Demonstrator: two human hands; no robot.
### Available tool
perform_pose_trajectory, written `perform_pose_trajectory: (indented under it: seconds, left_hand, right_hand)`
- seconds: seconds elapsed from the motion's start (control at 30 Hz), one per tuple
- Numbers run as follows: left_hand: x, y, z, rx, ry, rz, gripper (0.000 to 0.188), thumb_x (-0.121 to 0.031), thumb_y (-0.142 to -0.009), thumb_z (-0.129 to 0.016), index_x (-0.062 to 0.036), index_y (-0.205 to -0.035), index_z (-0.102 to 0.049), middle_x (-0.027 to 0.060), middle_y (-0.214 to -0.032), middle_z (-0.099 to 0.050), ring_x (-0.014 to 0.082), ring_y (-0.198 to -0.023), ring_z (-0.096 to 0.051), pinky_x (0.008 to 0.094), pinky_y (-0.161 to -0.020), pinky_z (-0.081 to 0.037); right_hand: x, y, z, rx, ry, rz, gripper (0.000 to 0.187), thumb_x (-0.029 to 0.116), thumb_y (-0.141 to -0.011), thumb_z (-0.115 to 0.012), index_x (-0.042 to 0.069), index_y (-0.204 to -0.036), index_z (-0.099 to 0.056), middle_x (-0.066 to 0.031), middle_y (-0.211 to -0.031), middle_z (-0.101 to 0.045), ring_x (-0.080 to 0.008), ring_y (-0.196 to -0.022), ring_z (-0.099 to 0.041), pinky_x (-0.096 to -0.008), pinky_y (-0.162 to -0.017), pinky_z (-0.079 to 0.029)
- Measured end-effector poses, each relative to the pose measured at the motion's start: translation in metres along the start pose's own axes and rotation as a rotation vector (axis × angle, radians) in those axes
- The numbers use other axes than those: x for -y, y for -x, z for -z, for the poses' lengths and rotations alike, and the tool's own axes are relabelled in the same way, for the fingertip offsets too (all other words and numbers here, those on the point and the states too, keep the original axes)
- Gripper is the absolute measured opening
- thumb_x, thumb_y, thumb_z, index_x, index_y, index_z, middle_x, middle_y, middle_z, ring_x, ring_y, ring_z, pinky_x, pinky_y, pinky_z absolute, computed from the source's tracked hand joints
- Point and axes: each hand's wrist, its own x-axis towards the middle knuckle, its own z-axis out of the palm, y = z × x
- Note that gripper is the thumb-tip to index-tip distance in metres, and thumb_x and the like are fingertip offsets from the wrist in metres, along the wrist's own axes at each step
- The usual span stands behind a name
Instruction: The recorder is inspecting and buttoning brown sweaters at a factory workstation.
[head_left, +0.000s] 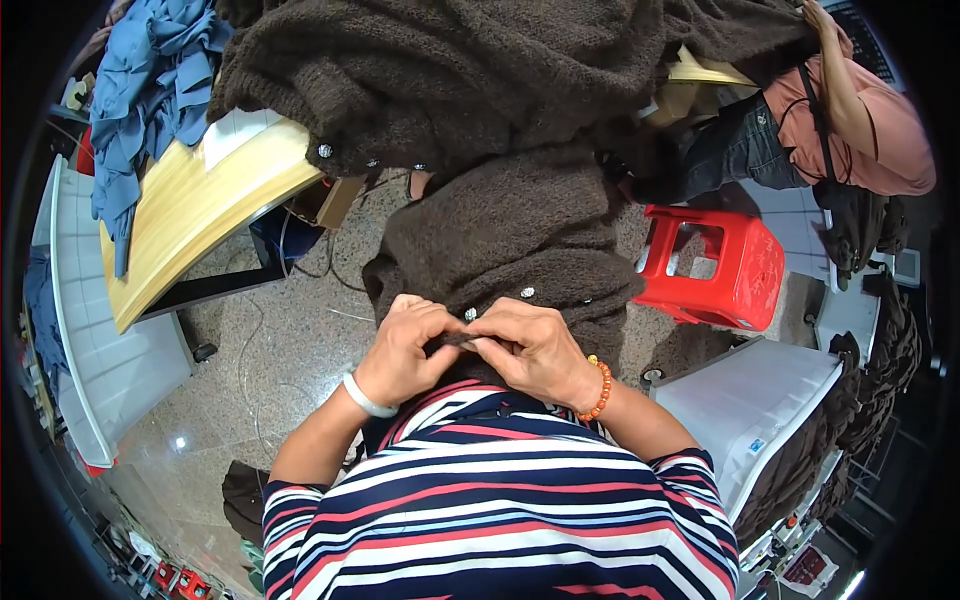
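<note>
Both hands, left hand [400, 350] and right hand [535, 350], pinch the brown knitted garment [510, 235] edge; a red stool [725, 265] stands near the garment.

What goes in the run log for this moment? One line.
left hand: pinching brown knit garment edge | right hand: pinching same edge | red stool: beside

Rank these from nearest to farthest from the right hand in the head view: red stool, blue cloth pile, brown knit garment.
1. Brown knit garment, pinched by the right hand.
2. Red stool, on the floor to the right.
3. Blue cloth pile, far upper left.
</note>
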Motion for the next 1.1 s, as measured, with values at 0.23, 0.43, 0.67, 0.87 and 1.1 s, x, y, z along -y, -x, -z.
perform_pose_trajectory:
  seconds: [0.23, 0.43, 0.67, 0.87, 1.1]
  left_hand:
    - [-0.004, -0.004, -0.007, 0.054, -0.322, -0.092, 0.019, -0.002, -0.059, -0.067, -0.0067, -0.074, -0.057, 0.0098, -0.072, -0.055, 0.0298, -0.076, -0.055, 0.0413, -0.076, -0.039]
    - [0.018, -0.001, 0.0, 0.067, 0.358, 0.371, 0.021, 0.001, -0.079, -0.064, 0.0008, -0.099, -0.069, 0.0101, -0.083, -0.067, 0.0216, -0.078, -0.066, 0.0328, -0.073, -0.051]
    - [0.023, -0.031, -0.019, 0.093, -0.139, -0.038, 0.013, 0.002, -0.073, -0.066, 0.003, -0.086, -0.064, 0.0166, -0.072, -0.059, 0.0319, -0.068, -0.061, 0.0365, -0.062, -0.047]
    - [0.046, -0.034, -0.017, 0.198, -0.135, -0.05, 0.013, -0.01, -0.084, -0.065, -0.0016, -0.094, -0.065, 0.0145, -0.088, -0.066, 0.0302, -0.079, -0.064, 0.0363, -0.073, -0.05]
    - [0.028, -0.035, 0.005, 0.278, 0.656, 0.382, 0.011, -0.009, -0.092, -0.066, -0.0012, -0.1, -0.067, 0.0009, -0.084, -0.067, 0.0063, -0.067, -0.058, 0.0198, -0.06, -0.045]
  right_hand:
    - [-0.014, 0.008, -0.014, -0.047, 0.008, 0.112, 0.007, 0.007, -0.079, -0.065, 0.002, -0.084, -0.064, -0.0134, -0.084, -0.06, -0.0316, -0.082, -0.06, -0.0398, -0.071, -0.051]
    - [-0.014, 0.007, -0.011, 0.12, 0.167, 0.039, 0.012, 0.003, -0.077, -0.059, -0.005, -0.084, -0.064, -0.0231, -0.088, -0.065, -0.039, -0.086, -0.065, -0.0435, -0.076, -0.053]
    - [-0.015, 0.012, -0.015, 0.058, 0.274, 0.081, 0.009, 0.002, -0.075, -0.058, -0.005, -0.081, -0.06, -0.0248, -0.084, -0.065, -0.0418, -0.081, -0.066, -0.0472, -0.07, -0.053]
    - [-0.014, 0.014, -0.013, 0.02, 0.308, 0.156, 0.008, 0.002, -0.078, -0.057, -0.006, -0.08, -0.057, -0.0251, -0.082, -0.064, -0.0416, -0.076, -0.065, -0.0475, -0.067, -0.051]
    - [-0.02, 0.011, -0.019, 0.055, 0.488, 0.1, 0.016, 0.009, -0.089, -0.055, -0.003, -0.101, -0.052, -0.0153, -0.089, -0.058, -0.032, -0.081, -0.064, -0.0406, -0.069, -0.051]
